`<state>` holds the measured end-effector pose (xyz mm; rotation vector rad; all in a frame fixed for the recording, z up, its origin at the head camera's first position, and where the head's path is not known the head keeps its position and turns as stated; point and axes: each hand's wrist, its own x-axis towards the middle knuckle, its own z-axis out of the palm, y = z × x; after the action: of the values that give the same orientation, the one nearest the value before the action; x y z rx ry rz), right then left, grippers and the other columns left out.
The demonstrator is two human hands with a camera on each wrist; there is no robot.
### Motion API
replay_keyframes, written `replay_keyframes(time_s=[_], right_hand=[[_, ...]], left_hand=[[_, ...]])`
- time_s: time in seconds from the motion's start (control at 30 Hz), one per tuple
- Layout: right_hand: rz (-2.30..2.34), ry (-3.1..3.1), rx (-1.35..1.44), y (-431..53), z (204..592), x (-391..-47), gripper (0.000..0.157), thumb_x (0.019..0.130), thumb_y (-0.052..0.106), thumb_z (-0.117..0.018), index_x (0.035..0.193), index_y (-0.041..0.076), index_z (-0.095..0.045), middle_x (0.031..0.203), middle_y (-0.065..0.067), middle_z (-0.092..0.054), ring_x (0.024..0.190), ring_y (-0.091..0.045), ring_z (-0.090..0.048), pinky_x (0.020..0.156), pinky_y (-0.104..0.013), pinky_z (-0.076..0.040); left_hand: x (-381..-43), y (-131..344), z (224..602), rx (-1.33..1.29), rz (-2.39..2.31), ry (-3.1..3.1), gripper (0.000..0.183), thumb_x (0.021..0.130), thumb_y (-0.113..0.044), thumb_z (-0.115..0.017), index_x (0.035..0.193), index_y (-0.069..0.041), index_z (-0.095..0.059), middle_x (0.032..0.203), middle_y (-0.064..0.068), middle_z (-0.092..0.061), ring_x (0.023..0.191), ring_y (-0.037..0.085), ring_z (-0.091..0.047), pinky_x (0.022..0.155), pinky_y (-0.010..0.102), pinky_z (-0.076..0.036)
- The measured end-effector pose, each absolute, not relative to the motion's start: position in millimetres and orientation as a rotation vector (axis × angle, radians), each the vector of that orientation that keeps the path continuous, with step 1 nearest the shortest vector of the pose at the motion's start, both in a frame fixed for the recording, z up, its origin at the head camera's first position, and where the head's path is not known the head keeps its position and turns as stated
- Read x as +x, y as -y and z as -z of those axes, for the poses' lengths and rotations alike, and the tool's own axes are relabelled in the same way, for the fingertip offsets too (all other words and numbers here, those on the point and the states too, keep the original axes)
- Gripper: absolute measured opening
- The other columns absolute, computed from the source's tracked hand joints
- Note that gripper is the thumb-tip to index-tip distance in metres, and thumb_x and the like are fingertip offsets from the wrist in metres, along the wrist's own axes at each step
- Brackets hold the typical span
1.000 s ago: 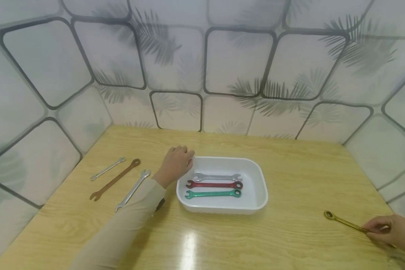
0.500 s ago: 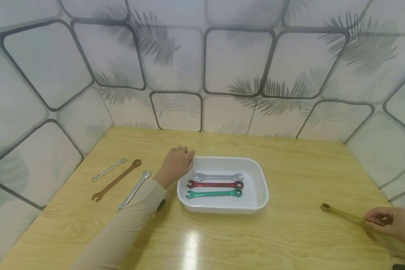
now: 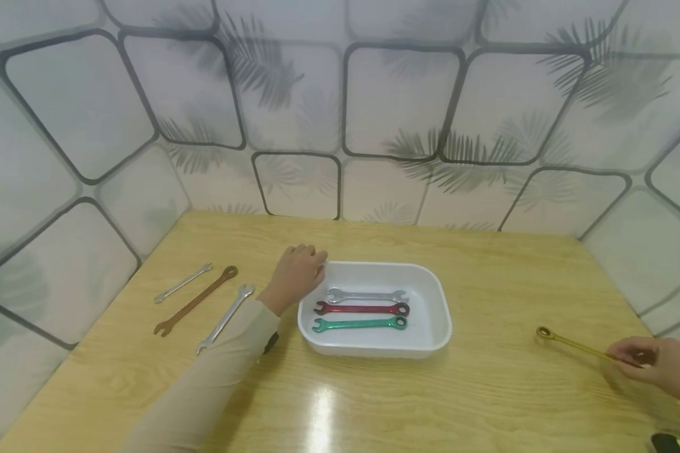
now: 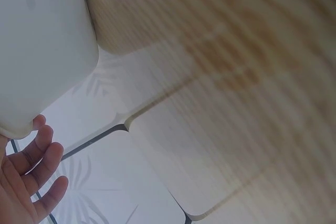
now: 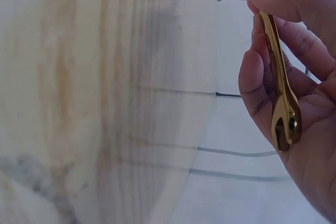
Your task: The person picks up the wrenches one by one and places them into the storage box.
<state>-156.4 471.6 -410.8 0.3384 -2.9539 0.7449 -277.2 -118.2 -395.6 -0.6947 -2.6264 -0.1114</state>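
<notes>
My right hand (image 3: 660,371) pinches a gold combination wrench (image 3: 578,346) between thumb and fingers, clear of the table. Its ring end points left toward the tray; in the right wrist view, the open end of the gold wrench (image 5: 283,98) lies across the palm. My left hand (image 3: 296,277) holds the back left corner of a white tray (image 3: 439,314); in the left wrist view the fingers (image 4: 44,163) curl by its rim, the thumb hidden. Inside the tray lie a silver open-end wrench (image 3: 368,297), a red wrench (image 3: 362,309) and a green wrench (image 3: 359,324), roughly parallel.
Left of the tray, a small silver wrench (image 3: 183,283), a brown wrench (image 3: 195,302) and a larger silver wrench (image 3: 225,319) lie slanted on the wooden table (image 3: 487,402). Patterned walls (image 3: 396,107) border the table. A black and yellow object (image 3: 677,443) shows at the bottom right.
My right hand has lifted the gold wrench off the table and moved it slightly away from me and left. The left hand and tray stay put.
</notes>
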Motion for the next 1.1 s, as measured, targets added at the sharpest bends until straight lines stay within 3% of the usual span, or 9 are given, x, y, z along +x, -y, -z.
replay_keyframes(time_s=[0.2, 0.3, 0.47, 0.67, 0.93, 1.1], right_hand=[[-0.770, 2.899, 0.319, -468.6, 400.8, -162.5, 0.017, 0.070, -0.005, -0.073, 0.079, 0.009, -0.067, 0.067, 0.025, -0.055, 0.061, 0.010, -0.048, 0.054, -0.010, -0.042], [-0.753, 2.936, 0.275, -465.4, 390.9, -168.6, 0.011, 0.075, 0.003, -0.073, 0.085, 0.003, -0.068, 0.068, 0.019, -0.057, 0.062, 0.011, -0.049, 0.053, -0.014, -0.045], [-0.658, 2.997, 0.242, -452.7, 371.8, -181.3, 0.021, 0.079, 0.008, -0.072, 0.094, -0.004, -0.066, 0.071, 0.020, -0.057, 0.065, 0.015, -0.050, 0.054, -0.018, -0.048], [-0.532, 2.950, 0.326, -429.0, 352.6, -197.8, 0.022, 0.076, 0.014, -0.075, 0.093, 0.001, -0.069, 0.079, -0.002, -0.069, 0.065, 0.019, -0.048, 0.053, -0.023, -0.049], [-0.579, 2.920, 0.384, -393.8, 328.3, -215.5, 0.021, 0.081, 0.016, -0.072, 0.099, 0.005, -0.070, 0.088, -0.011, -0.071, 0.074, 0.024, -0.043, 0.064, -0.047, -0.052], [-0.595, 2.910, 0.408, -374.1, 315.1, -223.8, 0.019, 0.080, 0.018, -0.072, 0.098, 0.009, -0.071, 0.086, -0.001, -0.071, 0.074, 0.022, -0.046, 0.063, -0.023, -0.050]], left_hand=[[-277.2, 118.2, 393.9, -0.697, 0.106, 2.629, 0.010, 0.085, -0.017, -0.059, 0.093, -0.011, -0.062, 0.074, 0.006, -0.058, 0.069, 0.021, -0.053, 0.067, 0.034, -0.048], [-277.1, 118.0, 393.2, -0.693, 0.104, 2.649, 0.011, 0.086, -0.017, -0.059, 0.095, -0.011, -0.062, 0.076, 0.006, -0.059, 0.071, 0.021, -0.054, 0.068, 0.035, -0.048], [-277.7, 117.8, 393.4, -0.686, 0.110, 2.661, 0.012, 0.086, -0.017, -0.058, 0.095, -0.011, -0.063, 0.077, 0.006, -0.059, 0.072, 0.021, -0.053, 0.070, 0.035, -0.048], [-277.9, 117.0, 392.2, -0.691, 0.113, 2.664, 0.012, 0.087, -0.018, -0.057, 0.096, -0.011, -0.062, 0.077, 0.006, -0.058, 0.073, 0.021, -0.053, 0.074, 0.037, -0.049], [-275.1, 117.1, 389.0, -0.691, 0.126, 2.669, 0.013, 0.087, -0.016, -0.058, 0.097, -0.010, -0.063, 0.078, 0.007, -0.059, 0.073, 0.022, -0.053, 0.073, 0.037, -0.049], [-274.5, 117.6, 390.5, -0.688, 0.121, 2.669, 0.013, 0.087, -0.017, -0.057, 0.098, -0.011, -0.063, 0.078, 0.007, -0.059, 0.073, 0.021, -0.053, 0.073, 0.036, -0.048]])
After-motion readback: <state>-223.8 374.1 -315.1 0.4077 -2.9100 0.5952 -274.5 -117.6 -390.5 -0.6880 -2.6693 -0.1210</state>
